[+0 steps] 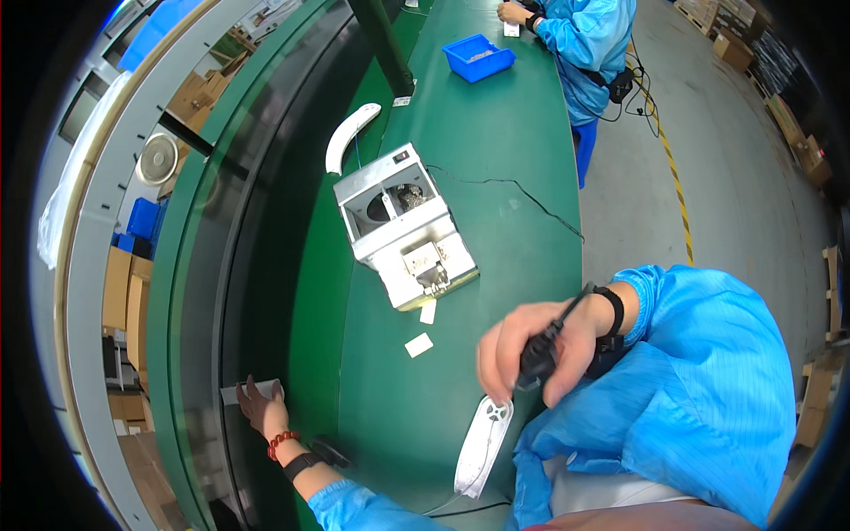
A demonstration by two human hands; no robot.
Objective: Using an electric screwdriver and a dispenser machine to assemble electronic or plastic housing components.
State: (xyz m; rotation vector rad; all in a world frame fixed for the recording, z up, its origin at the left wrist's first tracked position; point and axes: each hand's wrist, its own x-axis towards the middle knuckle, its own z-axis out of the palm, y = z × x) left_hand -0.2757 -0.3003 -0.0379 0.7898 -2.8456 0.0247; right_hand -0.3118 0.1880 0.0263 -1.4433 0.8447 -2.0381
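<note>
Workshop floor, grey, with a yellow-and-black tape line; beside it, a long green workbench, dark lane along its left.

Right hand: closed, thumb and fingers pinching a black cable connector, raised above the bench near the person's body; black strap at wrist.

Left hand: well apart from the connector, far over to the left; fingers spread at a pale flat piece on the dark lane. Whether they grip it, cannot tell. Red bead bracelet and black strap at wrist.

White curved housing, spoked round end uppermost: on the bench just below the right hand, thin cord along it.

White-and-grey box machine, open-sided: beyond both hands, mid-bench. Two small pale cards at its near end; second curved white housing past its far left corner.

Far end: blue tray; co-worker in blue sleeves.
</note>
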